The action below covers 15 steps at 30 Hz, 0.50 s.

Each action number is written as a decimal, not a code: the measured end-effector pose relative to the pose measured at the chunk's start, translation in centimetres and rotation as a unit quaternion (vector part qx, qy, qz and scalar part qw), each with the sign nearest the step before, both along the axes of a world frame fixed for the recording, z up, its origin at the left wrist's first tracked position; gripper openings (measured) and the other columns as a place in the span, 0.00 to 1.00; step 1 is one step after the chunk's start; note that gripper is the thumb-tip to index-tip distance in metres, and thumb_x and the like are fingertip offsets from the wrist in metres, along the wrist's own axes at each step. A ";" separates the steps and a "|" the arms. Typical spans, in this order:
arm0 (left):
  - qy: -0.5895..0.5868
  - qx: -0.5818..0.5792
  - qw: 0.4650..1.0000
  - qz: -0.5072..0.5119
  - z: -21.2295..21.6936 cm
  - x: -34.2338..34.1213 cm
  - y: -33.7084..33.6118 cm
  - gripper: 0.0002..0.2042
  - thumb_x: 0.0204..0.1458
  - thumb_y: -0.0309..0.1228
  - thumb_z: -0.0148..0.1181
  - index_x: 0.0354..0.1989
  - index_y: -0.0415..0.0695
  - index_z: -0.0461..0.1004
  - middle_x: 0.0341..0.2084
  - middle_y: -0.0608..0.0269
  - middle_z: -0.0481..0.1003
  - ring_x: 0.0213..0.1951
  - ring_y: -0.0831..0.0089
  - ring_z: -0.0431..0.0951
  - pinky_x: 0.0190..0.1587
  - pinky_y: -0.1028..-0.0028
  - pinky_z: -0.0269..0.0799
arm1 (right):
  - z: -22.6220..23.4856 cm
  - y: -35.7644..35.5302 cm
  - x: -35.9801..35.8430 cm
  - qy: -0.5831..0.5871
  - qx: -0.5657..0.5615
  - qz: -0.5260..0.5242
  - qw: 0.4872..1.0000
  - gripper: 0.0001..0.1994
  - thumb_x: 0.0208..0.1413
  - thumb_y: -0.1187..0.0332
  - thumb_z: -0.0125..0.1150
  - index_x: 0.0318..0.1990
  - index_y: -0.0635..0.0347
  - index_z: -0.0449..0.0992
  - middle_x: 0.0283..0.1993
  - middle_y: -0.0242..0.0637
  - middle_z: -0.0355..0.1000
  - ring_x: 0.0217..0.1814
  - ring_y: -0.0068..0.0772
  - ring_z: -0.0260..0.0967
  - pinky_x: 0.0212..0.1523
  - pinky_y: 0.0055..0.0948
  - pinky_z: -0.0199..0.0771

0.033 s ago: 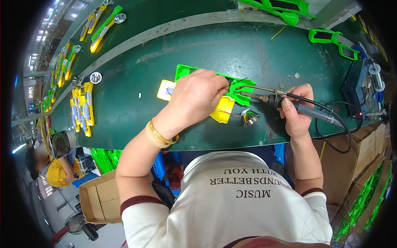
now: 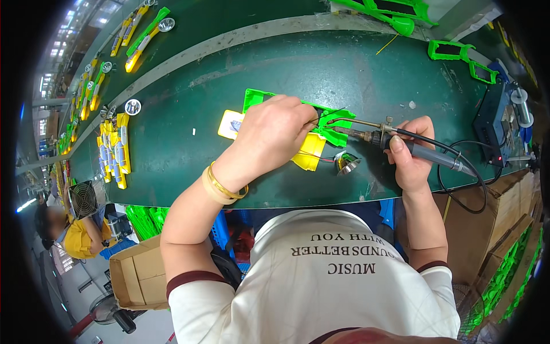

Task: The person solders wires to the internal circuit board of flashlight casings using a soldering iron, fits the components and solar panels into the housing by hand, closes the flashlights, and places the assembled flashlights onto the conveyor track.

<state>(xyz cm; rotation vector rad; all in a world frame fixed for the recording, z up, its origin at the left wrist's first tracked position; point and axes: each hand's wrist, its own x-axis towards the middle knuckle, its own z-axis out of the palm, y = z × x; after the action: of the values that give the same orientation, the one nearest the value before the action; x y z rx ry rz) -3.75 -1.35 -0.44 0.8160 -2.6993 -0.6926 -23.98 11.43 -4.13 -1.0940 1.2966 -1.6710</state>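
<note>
My right hand (image 2: 412,153) grips a soldering iron (image 2: 427,152) with a thin metal feed tube along it. Its tip points left into a green plastic housing (image 2: 338,127) lying on the bench. Over the housing's left part rests my left hand (image 2: 278,132), fingers pinched close to the tip; what they hold is hidden. A thin dark wire (image 2: 338,110) shows just beyond those fingertips. Partly under the left hand is a yellow plastic housing (image 2: 309,156). Thin wires run from it to a shiny lamp reflector (image 2: 347,165) beside its right edge.
A soldering station (image 2: 490,123) with a solder spool (image 2: 521,108) stands at right, its cable looping nearby. Yellow lamp assemblies (image 2: 114,150) lie at left. Green frames (image 2: 448,50) sit at back right. An open cardboard box (image 2: 140,275) and another person (image 2: 83,238) are at lower left.
</note>
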 end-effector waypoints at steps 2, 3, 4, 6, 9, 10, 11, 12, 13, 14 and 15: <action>-0.026 -0.007 1.000 -0.012 0.1 -0.1 -0.1 0.02 0.43 0.25 0.56 0.26 0.43 0.72 0.20 0.60 0.70 0.27 0.62 0.72 0.30 0.68 0.67 | -0.3 0.0 0.0 0.042 -0.005 -0.001 0.999 0.14 0.49 0.67 0.59 0.32 0.59 0.57 0.25 0.34 0.62 0.16 0.15 0.54 0.15 0.14 0.56; -0.034 -0.003 0.999 -0.012 0.1 -0.1 -0.1 0.02 0.44 0.26 0.55 0.26 0.43 0.72 0.20 0.60 0.70 0.27 0.62 0.71 0.30 0.67 0.67 | -0.5 -0.1 0.0 0.043 -0.005 -0.001 0.999 0.14 0.49 0.67 0.59 0.32 0.59 0.57 0.25 0.34 0.62 0.16 0.15 0.54 0.15 0.14 0.56; -0.042 0.002 0.999 -0.011 0.1 -0.2 -0.2 0.02 0.44 0.27 0.54 0.26 0.44 0.72 0.20 0.60 0.70 0.28 0.61 0.71 0.30 0.66 0.67 | -0.6 -0.1 0.0 0.056 -0.001 0.005 0.998 0.14 0.49 0.68 0.59 0.32 0.59 0.57 0.24 0.34 0.62 0.16 0.15 0.55 0.16 0.15 0.57; -0.049 0.003 0.999 -0.004 0.1 -0.3 -0.1 0.02 0.44 0.27 0.54 0.25 0.44 0.72 0.20 0.60 0.70 0.27 0.61 0.71 0.30 0.66 0.66 | -0.8 -0.2 0.0 0.070 0.002 0.012 0.997 0.13 0.50 0.69 0.58 0.32 0.59 0.57 0.24 0.33 0.61 0.16 0.15 0.55 0.17 0.15 0.58; -0.056 0.002 0.998 0.008 0.0 -0.5 0.1 0.02 0.45 0.28 0.54 0.25 0.44 0.72 0.20 0.60 0.69 0.27 0.61 0.71 0.30 0.66 0.66 | -0.7 -0.4 0.1 0.088 0.019 0.015 0.996 0.12 0.50 0.70 0.58 0.32 0.58 0.57 0.23 0.33 0.61 0.16 0.15 0.55 0.17 0.15 0.58; -0.056 -0.001 0.998 0.013 -0.1 -0.5 0.1 0.03 0.45 0.28 0.54 0.25 0.44 0.71 0.19 0.60 0.69 0.27 0.61 0.71 0.30 0.66 0.66 | -0.5 -0.5 0.2 0.067 0.027 0.017 0.997 0.12 0.50 0.70 0.58 0.31 0.58 0.57 0.23 0.32 0.61 0.16 0.15 0.55 0.17 0.15 0.58; -0.056 -0.001 0.998 0.014 -0.2 -0.4 0.1 0.03 0.45 0.28 0.54 0.25 0.44 0.71 0.19 0.60 0.69 0.27 0.61 0.71 0.30 0.66 0.66 | -0.4 -0.6 0.2 0.046 0.036 0.019 0.998 0.12 0.50 0.70 0.57 0.31 0.58 0.57 0.23 0.32 0.61 0.16 0.15 0.55 0.17 0.15 0.58; -0.054 0.002 0.998 0.013 -0.2 -0.4 0.1 0.03 0.45 0.28 0.53 0.25 0.44 0.71 0.20 0.59 0.69 0.28 0.61 0.71 0.30 0.66 0.66 | -0.3 -0.6 0.2 0.046 0.036 0.019 0.998 0.12 0.50 0.70 0.57 0.31 0.58 0.57 0.23 0.32 0.61 0.16 0.15 0.55 0.17 0.15 0.58; -0.052 0.004 0.999 0.012 -0.2 -0.4 0.0 0.03 0.45 0.28 0.53 0.25 0.44 0.71 0.20 0.59 0.69 0.28 0.61 0.71 0.30 0.66 0.66 | -0.2 -0.6 0.2 0.028 0.039 0.022 0.999 0.12 0.50 0.70 0.58 0.31 0.58 0.57 0.23 0.32 0.61 0.16 0.15 0.55 0.17 0.15 0.58; -0.052 0.004 0.999 0.012 -0.1 -0.4 0.0 0.03 0.45 0.28 0.53 0.25 0.44 0.71 0.20 0.59 0.69 0.28 0.61 0.71 0.30 0.66 0.66 | -0.2 -0.7 0.2 0.011 0.042 0.026 0.999 0.12 0.50 0.70 0.58 0.31 0.57 0.57 0.23 0.32 0.61 0.16 0.15 0.55 0.17 0.15 0.58; -0.055 0.012 0.998 0.012 -0.1 -0.4 0.0 0.03 0.45 0.28 0.53 0.25 0.44 0.71 0.20 0.59 0.69 0.28 0.61 0.71 0.30 0.66 0.66 | -0.1 -0.7 0.2 0.011 0.042 0.025 0.999 0.12 0.50 0.70 0.58 0.31 0.57 0.57 0.23 0.32 0.61 0.16 0.15 0.55 0.17 0.15 0.58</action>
<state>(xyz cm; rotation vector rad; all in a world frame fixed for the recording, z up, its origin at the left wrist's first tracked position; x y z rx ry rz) -4.17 -1.39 -0.53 0.9152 -2.7787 -0.6955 -23.79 10.74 -4.24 -1.0892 1.3312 -1.5565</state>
